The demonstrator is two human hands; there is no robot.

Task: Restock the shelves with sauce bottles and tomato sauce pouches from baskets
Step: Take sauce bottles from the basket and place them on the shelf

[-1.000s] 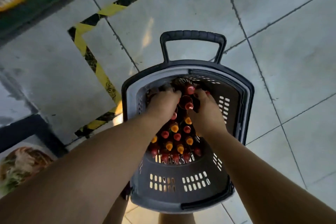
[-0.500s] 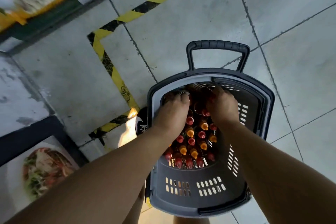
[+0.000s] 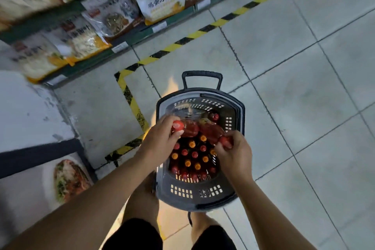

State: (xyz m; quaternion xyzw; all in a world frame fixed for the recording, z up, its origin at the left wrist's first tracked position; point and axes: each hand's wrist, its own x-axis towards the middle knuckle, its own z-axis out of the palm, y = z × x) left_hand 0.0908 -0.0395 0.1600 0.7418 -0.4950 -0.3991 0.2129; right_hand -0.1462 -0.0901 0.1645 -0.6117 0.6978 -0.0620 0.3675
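Left hand: my left hand (image 3: 160,138) is closed round the neck of a sauce bottle, thumb and fingers curled just under its red cap (image 3: 178,125).
Left bottle: the left-held bottle (image 3: 189,128) lies tilted, cap pointing left, its red body over the basket's middle.
Right hand: my right hand (image 3: 235,154) is curled round the cap end of a second sauce bottle; the red cap (image 3: 225,141) shows between thumb and fingers.
Right bottle: the right-held bottle (image 3: 210,131) slants up and left from my grip; its far end lies just beside the left bottle, and I cannot tell whether they touch.
Both hands: both are above the basket opening, well apart from the shelf.
Basket: a dark grey basket (image 3: 199,197) stands on the floor tiles (image 3: 284,50), its pull handle (image 3: 202,76) at the far end.
Basket contents: upright sauce bottles (image 3: 191,158) packed close in rows, caps red and orange mixed; one more red-capped bottle (image 3: 214,116) stands apart at the far right corner.
Shelf: the shelf (image 3: 129,37) runs across the upper left, green-edged, holding bagged goods (image 3: 160,0).
Floor marking: yellow and black tape (image 3: 192,35) runs along the floor beside the shelf and turns toward the basket.
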